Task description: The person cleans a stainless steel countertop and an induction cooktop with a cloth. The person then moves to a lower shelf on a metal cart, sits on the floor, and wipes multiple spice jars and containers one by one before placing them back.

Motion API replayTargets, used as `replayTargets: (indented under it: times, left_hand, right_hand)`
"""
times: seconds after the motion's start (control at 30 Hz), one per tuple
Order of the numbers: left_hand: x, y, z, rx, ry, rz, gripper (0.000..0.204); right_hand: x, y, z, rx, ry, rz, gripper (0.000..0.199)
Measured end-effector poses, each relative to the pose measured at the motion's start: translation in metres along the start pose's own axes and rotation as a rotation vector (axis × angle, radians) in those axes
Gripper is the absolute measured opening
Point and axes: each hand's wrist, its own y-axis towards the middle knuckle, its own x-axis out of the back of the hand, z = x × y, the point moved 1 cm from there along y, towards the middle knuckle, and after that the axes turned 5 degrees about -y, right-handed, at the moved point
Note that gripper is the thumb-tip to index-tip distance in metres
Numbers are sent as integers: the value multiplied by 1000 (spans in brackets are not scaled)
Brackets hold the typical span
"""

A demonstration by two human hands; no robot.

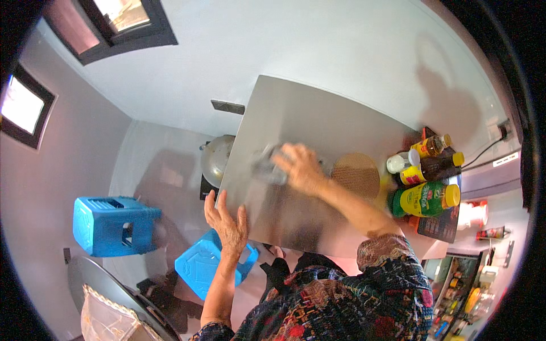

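My right hand (301, 169) presses a crumpled grey cloth (268, 165) onto the smooth grey metal tabletop (307, 113); motion smears both the cloth and the fingers. My left hand (226, 223) is raised by the table's left edge, fingers spread and nothing in them. Just right of my right hand lies a round brown woven mat (356, 176). Beyond it, at the table's right side, are a green bottle with a yellow cap (425, 199), a dark sauce bottle (433, 169), a smaller brown bottle (431, 146) and a white-lidded jar (402, 161).
A rounded metal pot (218, 161) is past the table's left edge. One blue plastic stool (114, 226) stands at the left, another (203, 263) below my left hand. A lace-trimmed cover (111, 318) is at lower left. Shelves with goods (455, 290) are at lower right.
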Motion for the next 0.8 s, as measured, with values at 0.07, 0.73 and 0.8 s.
replayTargets:
  times: [0.07, 0.73, 0.8]
  left_hand:
    - [3, 0, 11, 17, 21, 47, 58]
    - [-48, 19, -68, -245, -130, 284, 53]
    - [-62, 32, -93, -296, -187, 302, 51]
  right_hand:
    - [-6, 7, -39, -346, -29, -33, 51]
    - [18, -107, 82, -202, 206, -20, 57]
    - [41, -124, 72, -190, 140, -58, 59]
